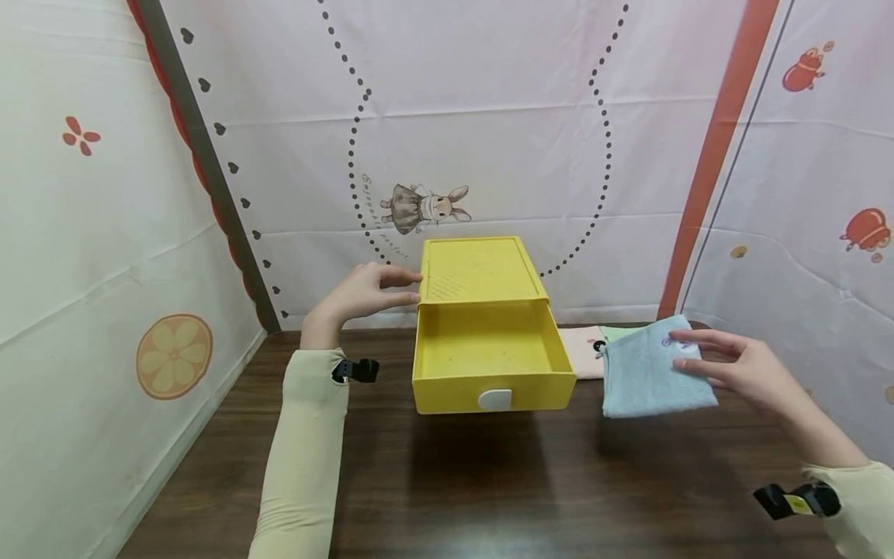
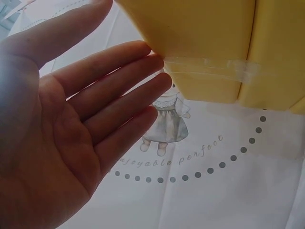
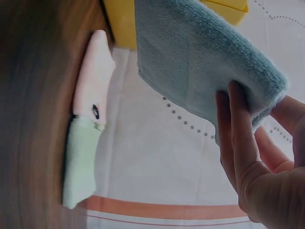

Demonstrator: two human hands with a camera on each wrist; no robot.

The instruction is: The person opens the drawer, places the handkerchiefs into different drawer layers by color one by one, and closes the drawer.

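Note:
A yellow drawer box [image 1: 482, 268] stands in the middle of the table with its drawer [image 1: 454, 394] pulled out toward me. A white handle [image 1: 495, 400] sits on the drawer's front, and nothing shows inside. With nearly straight fingers my left hand [image 1: 359, 295] touches the box's left side; in the left wrist view its palm is bare. At the right, my right hand [image 1: 750, 369] pinches a folded light blue towel [image 1: 646, 380] between thumb and fingers. The towel hangs above the table, beside the drawer.
Behind the blue towel, a folded pink cloth [image 1: 578, 349] and a folded light green cloth [image 3: 82, 162] lie side by side on the dark wooden table [image 1: 377, 481]. Printed white curtains [image 1: 489, 155] enclose the back and both sides.

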